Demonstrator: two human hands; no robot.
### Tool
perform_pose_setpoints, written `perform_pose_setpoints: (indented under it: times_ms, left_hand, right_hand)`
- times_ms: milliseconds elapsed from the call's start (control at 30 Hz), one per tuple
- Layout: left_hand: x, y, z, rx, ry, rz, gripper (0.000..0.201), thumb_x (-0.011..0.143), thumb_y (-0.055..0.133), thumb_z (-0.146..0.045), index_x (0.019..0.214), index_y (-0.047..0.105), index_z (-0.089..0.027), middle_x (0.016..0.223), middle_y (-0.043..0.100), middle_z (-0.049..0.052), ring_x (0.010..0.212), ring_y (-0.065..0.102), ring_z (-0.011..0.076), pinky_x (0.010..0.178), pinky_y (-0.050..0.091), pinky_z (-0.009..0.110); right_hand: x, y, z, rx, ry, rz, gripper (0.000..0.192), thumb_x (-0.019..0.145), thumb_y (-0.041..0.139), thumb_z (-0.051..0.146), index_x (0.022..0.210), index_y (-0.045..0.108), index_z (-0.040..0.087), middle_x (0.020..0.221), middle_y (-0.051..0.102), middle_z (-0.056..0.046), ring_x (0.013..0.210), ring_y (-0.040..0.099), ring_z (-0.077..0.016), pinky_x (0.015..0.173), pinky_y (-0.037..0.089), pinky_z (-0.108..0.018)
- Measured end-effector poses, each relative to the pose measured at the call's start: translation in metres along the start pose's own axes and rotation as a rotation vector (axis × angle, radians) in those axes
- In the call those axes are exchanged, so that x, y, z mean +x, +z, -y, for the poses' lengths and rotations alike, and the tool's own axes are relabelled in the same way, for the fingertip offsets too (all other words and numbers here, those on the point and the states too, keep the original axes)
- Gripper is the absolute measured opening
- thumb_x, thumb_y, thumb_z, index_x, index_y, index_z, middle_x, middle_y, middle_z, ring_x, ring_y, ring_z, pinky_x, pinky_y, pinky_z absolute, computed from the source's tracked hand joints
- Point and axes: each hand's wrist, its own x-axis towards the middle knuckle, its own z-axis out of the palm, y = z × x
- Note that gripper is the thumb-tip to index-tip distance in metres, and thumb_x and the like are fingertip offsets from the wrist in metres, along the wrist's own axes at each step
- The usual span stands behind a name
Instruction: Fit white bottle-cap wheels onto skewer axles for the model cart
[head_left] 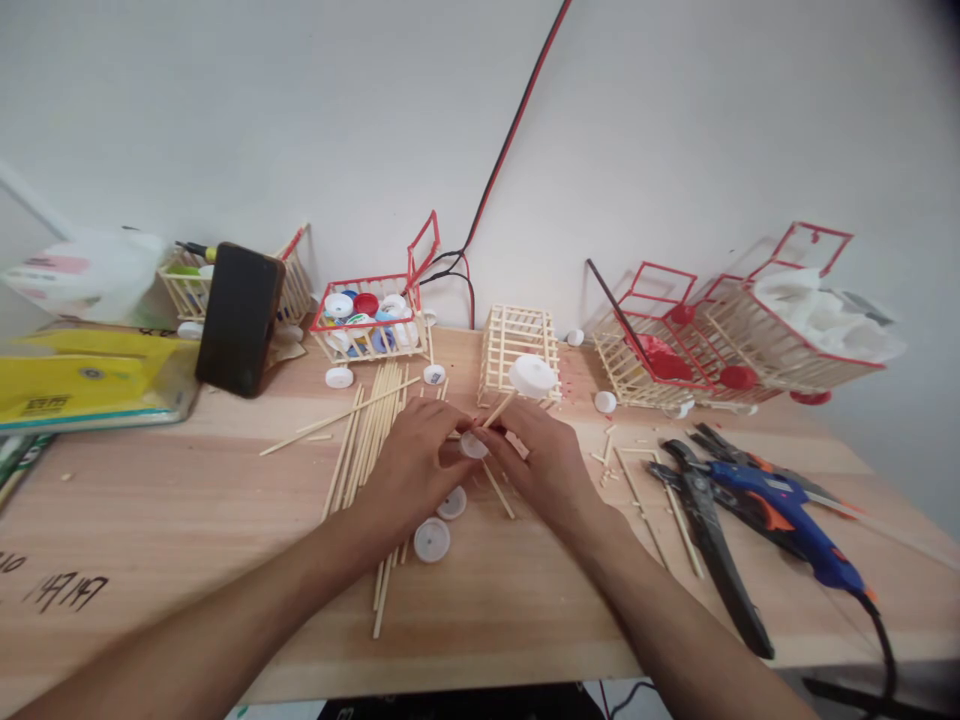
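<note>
Over the middle of the desk, my left hand (pixel 420 450) pinches a small white bottle cap (pixel 474 445) by its edge. Thumb and fingers closed, my right hand (pixel 544 465) grips a thin wooden stick (pixel 499 409) right beside that cap. A larger white cap (pixel 533 375) shows past the stick's upper end; whether the two are joined I cannot tell. Two loose white caps, a nearer one (pixel 432 540) and a farther one (pixel 451 503), lie below my left hand. A bundle of wooden sticks (pixel 375 430) runs under and beside that hand.
Behind my hands stands a bare stick crate (pixel 517 325). A red-rimmed stick cart (pixel 367 320) full of caps is to its left, more carts (pixel 645 350) to its right. A phone (pixel 238 320) leans at left. Cutting pliers (pixel 709 540) and a blue glue gun (pixel 795 520) lie right.
</note>
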Motion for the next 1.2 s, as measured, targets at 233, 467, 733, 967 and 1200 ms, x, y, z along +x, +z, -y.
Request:
perform_pose_setpoints:
  times_ms: [233,467,733,967,1200]
  left_hand:
    - [0.0005,-0.0002,-0.0013,0.013,0.003,0.011,0.018,0.073,0.065,-0.014,0.089,0.058,-0.019,0.092,0.064,0.002,0.092,0.054,0.0204,0.083,0.042,0.036]
    - [0.0003,0.0002,-0.0003,-0.006,0.0,0.002,0.016,0.074,0.065,-0.016,0.088,0.058,-0.02,0.091,0.064,0.002,0.092,0.053,0.0203,0.082,0.043,0.036]
    - [0.0015,-0.0001,0.0002,-0.017,-0.007,0.011,0.016,0.074,0.066,-0.017,0.089,0.06,-0.019,0.092,0.065,0.002,0.092,0.055,0.0196,0.084,0.042,0.036]
    - [0.0019,0.0004,-0.0028,0.033,0.0,0.02,0.015,0.073,0.065,-0.014,0.086,0.059,-0.019,0.092,0.065,0.003,0.092,0.056,0.0208,0.086,0.042,0.037]
    - [0.0017,0.0001,-0.0021,0.022,0.004,0.015,0.016,0.072,0.067,-0.015,0.086,0.06,-0.018,0.09,0.065,0.002,0.09,0.055,0.0204,0.083,0.042,0.036]
  right_hand:
    - [0.0001,0.0001,-0.0006,-0.007,-0.015,-0.003,0.014,0.09,0.05,0.025,0.083,0.06,0.019,0.079,0.06,-0.004,0.077,0.053,-0.0168,0.068,0.041,-0.028]
    - [0.0004,0.0001,-0.0008,-0.024,-0.019,-0.007,0.016,0.09,0.05,0.027,0.081,0.061,0.019,0.077,0.06,-0.003,0.075,0.053,-0.0167,0.067,0.04,-0.028]
    - [-0.0013,0.0,-0.0005,-0.017,-0.014,-0.003,0.014,0.09,0.051,0.026,0.082,0.06,0.019,0.08,0.061,-0.004,0.078,0.053,-0.017,0.069,0.04,-0.028]
    - [-0.0005,0.0003,-0.0014,-0.027,-0.019,0.002,0.015,0.09,0.05,0.026,0.08,0.059,0.02,0.08,0.06,-0.004,0.077,0.053,-0.017,0.069,0.04,-0.028]
    - [-0.0007,-0.0005,-0.0011,-0.054,-0.007,-0.007,0.017,0.089,0.051,0.027,0.076,0.057,0.019,0.075,0.058,-0.003,0.074,0.051,-0.0164,0.066,0.038,-0.027]
